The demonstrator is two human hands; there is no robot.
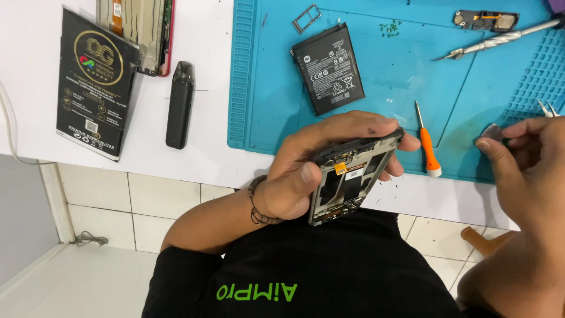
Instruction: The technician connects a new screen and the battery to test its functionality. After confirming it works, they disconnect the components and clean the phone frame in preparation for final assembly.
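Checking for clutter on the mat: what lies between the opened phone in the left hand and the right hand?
In the head view, only an orange-handled screwdriver on the blue mat lies between the opened phone and the right hand.

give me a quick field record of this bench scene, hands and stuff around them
setting: white table with a blue work mat
left hand: left hand grips an opened phone frame, insides facing up
right hand: right hand pinches a small grey piece over the mat's edge
on mat: black battery, orange-handled screwdriver, metal sim tray, silver tool, small black module, tweezers tip
off mat: black box, dark slim device, second opened phone
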